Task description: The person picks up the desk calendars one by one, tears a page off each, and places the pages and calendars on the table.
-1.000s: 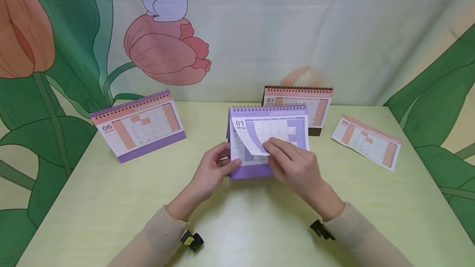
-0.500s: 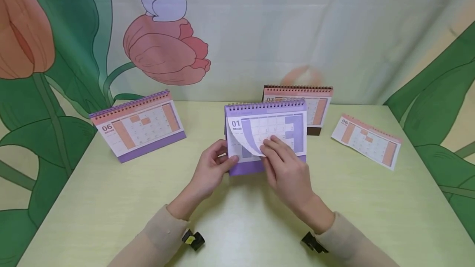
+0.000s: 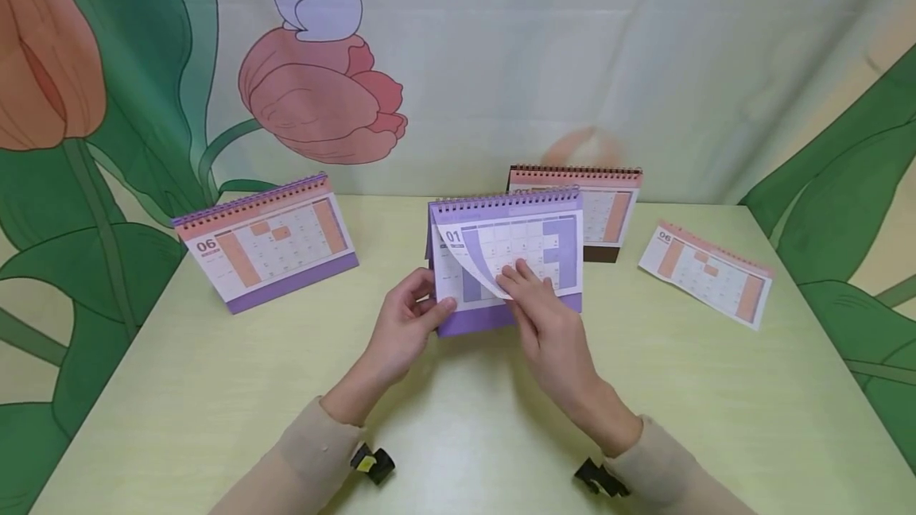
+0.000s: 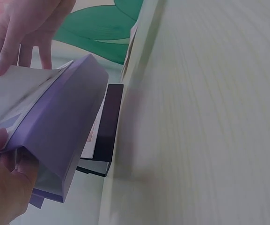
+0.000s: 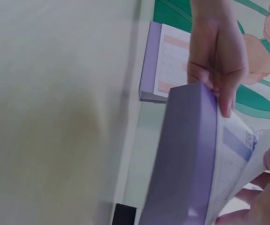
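A purple desk calendar point(image 3: 465, 322) with a spiral top edge is held raised above the table in the head view. My left hand point(image 3: 404, 320) grips its left edge, thumb in front and fingers behind. My right hand point(image 3: 551, 332) pinches the lower left corner of the front page point(image 3: 525, 241), marked 01, and bends it up to the right. Part of another page shows beneath the curl. In the right wrist view the page point(image 5: 251, 168) curves away from the calendar's purple base point(image 5: 181, 154); the right thumb is partly hidden by the page in the head view.
A purple-based calendar point(image 3: 272, 245) open at 06 stands at the left. Behind the held calendar stands a dark-based calendar point(image 3: 608, 217), partly covered. A loose 06 page point(image 3: 708, 272) lies on the table point(image 3: 458, 435) at the right. A printed curtain point(image 3: 465, 62) hangs behind.
The held calendar has shifted slightly left and up, and its right side has tilted upward. My right hand has moved left with the bent page; the left hand has barely moved.
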### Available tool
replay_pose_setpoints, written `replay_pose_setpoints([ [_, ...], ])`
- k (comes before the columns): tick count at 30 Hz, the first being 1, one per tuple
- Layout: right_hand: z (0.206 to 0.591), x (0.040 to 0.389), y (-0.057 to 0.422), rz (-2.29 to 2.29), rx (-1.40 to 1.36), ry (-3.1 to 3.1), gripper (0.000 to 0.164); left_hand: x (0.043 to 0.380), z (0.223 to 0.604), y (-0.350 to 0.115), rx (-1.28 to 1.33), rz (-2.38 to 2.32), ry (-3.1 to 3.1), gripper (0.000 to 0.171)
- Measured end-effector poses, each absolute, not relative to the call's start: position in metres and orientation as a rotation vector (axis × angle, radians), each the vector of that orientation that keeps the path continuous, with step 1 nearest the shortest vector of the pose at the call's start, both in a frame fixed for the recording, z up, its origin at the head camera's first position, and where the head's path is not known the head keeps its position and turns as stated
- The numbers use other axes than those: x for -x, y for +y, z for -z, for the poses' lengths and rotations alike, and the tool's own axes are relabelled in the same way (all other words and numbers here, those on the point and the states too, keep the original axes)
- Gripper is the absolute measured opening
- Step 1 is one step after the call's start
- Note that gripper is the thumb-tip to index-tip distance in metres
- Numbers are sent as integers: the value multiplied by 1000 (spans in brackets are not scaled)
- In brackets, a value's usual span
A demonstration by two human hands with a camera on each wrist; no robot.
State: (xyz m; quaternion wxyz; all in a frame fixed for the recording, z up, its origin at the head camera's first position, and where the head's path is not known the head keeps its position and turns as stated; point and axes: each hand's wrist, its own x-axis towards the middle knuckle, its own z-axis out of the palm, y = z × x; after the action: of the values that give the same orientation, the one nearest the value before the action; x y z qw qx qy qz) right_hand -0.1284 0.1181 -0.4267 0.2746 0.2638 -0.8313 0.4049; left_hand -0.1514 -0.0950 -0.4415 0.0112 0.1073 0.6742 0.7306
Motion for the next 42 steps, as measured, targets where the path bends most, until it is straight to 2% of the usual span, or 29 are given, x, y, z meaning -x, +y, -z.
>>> replay_pose_setpoints([
  [23, 430, 125, 111, -939, -676, -2216, 36, 153, 443, -91, -347, -2308, 2115, 20],
  [28, 428, 125, 109, -1152, -629, -2168, 32, 154, 444, -90, -290, -2319, 2123, 21],
  [34, 422, 129, 118, -1595, -509, -2141, 18, 156, 446, -91, -217, -2337, 2144, 21],
  [42, 413, 134, 130, -1813, -404, -2194, 24, 157, 441, -95, -185, -2315, 2198, 20],
])
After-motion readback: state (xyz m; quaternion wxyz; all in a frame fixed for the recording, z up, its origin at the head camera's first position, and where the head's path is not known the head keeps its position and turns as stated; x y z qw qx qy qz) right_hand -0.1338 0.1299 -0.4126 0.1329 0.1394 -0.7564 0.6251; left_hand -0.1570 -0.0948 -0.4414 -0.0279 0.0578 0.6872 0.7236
